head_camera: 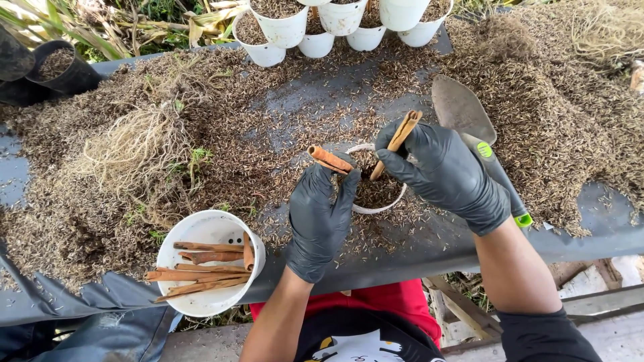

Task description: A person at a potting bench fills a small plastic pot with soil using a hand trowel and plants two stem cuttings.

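- Grey plastic sheeting covers the outdoor work table, strewn almost edge to edge with brown husk-like potting mix; green and dry leaves show past the far edge, wooden framing below the near one.
- Pale, stringy root clump, one, lies on the mix at the left.
- One larger white pot sits at the near left edge, holding roughly six cinnamon-like bark sticks.
- At least six small white pots filled with mix stand clustered at the far edge; two black pots stand far left.
- One trowel with a grey and green handle lies on the table beside the right forearm.
- One small white pot of mix sits in the middle between both hands.
- Left hand, in a black glove, pinches one bark stick at the pot's rim.
- Right hand, also in a black glove, is closed around a second bark stick, its lower end down in the pot's mix.
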